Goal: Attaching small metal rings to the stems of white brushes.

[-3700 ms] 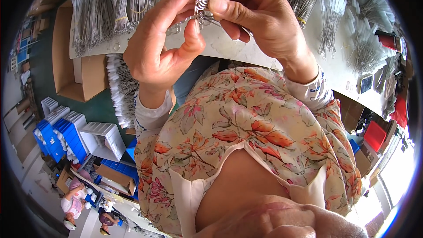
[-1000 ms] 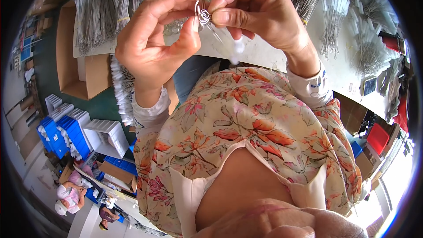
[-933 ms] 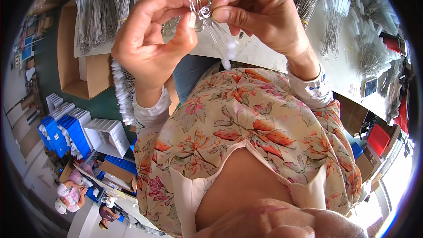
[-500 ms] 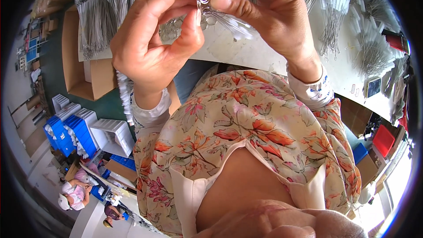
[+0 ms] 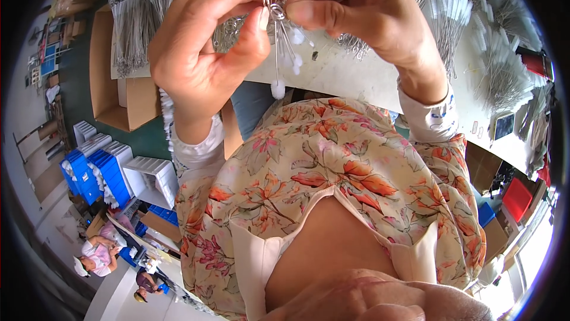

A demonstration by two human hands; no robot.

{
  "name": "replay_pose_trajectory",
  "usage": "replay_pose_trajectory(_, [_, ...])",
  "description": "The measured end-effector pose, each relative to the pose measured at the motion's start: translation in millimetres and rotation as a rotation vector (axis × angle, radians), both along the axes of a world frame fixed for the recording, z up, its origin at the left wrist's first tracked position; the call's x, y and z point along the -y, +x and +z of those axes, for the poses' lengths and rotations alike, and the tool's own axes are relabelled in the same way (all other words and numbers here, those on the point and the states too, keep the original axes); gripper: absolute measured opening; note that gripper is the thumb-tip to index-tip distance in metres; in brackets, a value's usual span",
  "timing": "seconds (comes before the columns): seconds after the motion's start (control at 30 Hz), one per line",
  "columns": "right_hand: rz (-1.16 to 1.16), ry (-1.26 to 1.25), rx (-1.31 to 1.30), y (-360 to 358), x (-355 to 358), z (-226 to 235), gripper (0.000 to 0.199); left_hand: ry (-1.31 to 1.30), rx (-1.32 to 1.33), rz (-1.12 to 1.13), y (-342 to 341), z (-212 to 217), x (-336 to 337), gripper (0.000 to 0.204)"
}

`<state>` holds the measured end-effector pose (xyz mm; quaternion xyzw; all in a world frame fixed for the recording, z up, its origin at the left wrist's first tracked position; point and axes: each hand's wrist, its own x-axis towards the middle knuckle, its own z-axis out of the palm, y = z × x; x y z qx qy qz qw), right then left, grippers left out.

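Up at the top middle, my left hand (image 5: 205,48) pinches a small metal ring (image 5: 277,12) between thumb and fingers. My right hand (image 5: 368,18) has its thumb and forefinger closed at the ring's other side. Several thin wire brushes (image 5: 278,88) with small white tips hang below the ring, fanned apart. Whether all of them are threaded on it I cannot tell. Behind my fingers, more shiny wire loops lie on the white table (image 5: 344,80), partly hidden by my hands.
Bundles of white-bristled wire brushes (image 5: 133,30) lie on the table's left, with more bundles (image 5: 448,18) on the right. A cardboard box (image 5: 139,104) stands left of the table. Beyond are blue crates (image 5: 80,175), a white crate (image 5: 151,181) and two people (image 5: 98,255) at work.
The ring has come slightly lower, and the brushes now hang downward from it instead of slanting right. My right hand has shifted a little right and down; both hands remain closed.
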<state>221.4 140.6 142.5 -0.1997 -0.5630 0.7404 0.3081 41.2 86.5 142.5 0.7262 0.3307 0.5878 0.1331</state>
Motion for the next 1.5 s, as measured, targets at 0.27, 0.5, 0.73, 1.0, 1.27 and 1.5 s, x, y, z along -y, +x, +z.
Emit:
replay_pose_trajectory(0.27, [-0.073,0.129,-0.019,1,1,-2,0.008,-0.504,-0.066,-0.089,-16,28,-3,0.012])
replay_pose_trajectory(0.5, [0.035,-0.026,0.147,-2,-6,-2,0.009,-1.267,0.373,-0.517,-30,37,-18,0.020])
replay_pose_trajectory(0.73, [0.031,0.001,0.039,-14,-6,9,0.008,-0.532,-0.223,-0.106,-37,21,-2,0.023])
replay_pose_trajectory(1.0, [-0.007,0.216,-0.006,-27,2,-6,0.007,-0.897,0.574,-0.254,-43,11,16,0.017])
replay_pose_trajectory(1.27, [0.031,0.089,0.018,-51,10,2,0.010,-0.437,-0.319,0.066,-63,23,34,0.016])
replay_pose_trajectory(1.5, [-0.022,0.381,-0.093,-86,26,-13,0.011,-0.516,0.970,-0.173,-48,-12,42,0.013])
